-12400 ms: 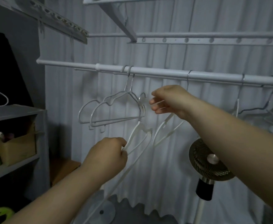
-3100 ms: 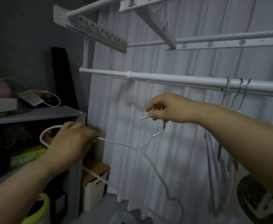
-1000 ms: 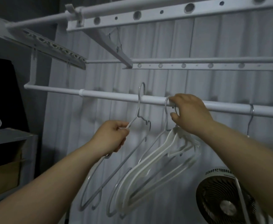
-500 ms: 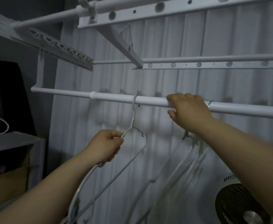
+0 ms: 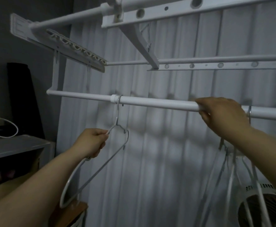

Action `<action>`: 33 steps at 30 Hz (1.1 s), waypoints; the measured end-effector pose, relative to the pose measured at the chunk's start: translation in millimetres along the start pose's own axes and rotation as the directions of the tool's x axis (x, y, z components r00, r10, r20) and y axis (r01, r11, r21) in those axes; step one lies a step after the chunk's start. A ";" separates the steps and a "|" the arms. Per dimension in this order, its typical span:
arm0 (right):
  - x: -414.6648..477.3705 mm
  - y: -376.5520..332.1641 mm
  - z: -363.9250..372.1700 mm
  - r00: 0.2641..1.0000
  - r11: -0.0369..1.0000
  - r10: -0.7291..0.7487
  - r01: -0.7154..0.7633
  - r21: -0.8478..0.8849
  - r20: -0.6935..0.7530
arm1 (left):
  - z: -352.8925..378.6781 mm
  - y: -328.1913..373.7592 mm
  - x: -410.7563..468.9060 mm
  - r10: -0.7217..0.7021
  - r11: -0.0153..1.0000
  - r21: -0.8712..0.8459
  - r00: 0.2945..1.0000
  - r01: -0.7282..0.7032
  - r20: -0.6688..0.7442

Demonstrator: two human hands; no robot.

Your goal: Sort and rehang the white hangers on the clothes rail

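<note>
White hanger [image 5: 117, 117] hooked on rail [image 5: 150, 102], left hand [image 5: 91, 143] fingers pinching shoulder; right hand [image 5: 224, 113] fingers curled over rail; bare span between.

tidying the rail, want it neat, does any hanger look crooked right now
The white hanger hooked on the clothes rail beside its collar hangs askew, body swung down to the left, with the left hand gripping one shoulder. The bunched hangers further right look straighter.

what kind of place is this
Likely a home laundry-drying corner: a white clothes rail with a white hanger hooked on it, a drying rack overhead, and a fan low on the right, all before a curtain.
</note>
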State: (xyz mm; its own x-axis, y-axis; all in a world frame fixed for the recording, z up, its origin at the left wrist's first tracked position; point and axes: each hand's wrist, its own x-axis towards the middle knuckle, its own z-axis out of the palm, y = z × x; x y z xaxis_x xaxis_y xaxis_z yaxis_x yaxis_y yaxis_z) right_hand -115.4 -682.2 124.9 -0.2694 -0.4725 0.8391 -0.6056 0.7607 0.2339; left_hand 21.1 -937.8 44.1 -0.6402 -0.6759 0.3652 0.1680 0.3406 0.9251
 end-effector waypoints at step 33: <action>-28.0 24.2 -35.2 0.952 0.973 0.228 -0.214 -0.086 0.206 | 124.1 17.4 -165.9 0.288 0.945 0.000 0.836 -0.326 0.466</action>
State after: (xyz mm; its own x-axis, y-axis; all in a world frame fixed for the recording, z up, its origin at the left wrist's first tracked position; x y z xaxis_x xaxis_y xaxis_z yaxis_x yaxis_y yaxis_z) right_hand -96.1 -634.9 124.4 -0.5486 -0.3680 0.7508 -0.4673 0.8795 0.0897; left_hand 37.2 -738.6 -13.3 -0.8366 -0.1621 0.5233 0.3673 0.5428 0.7553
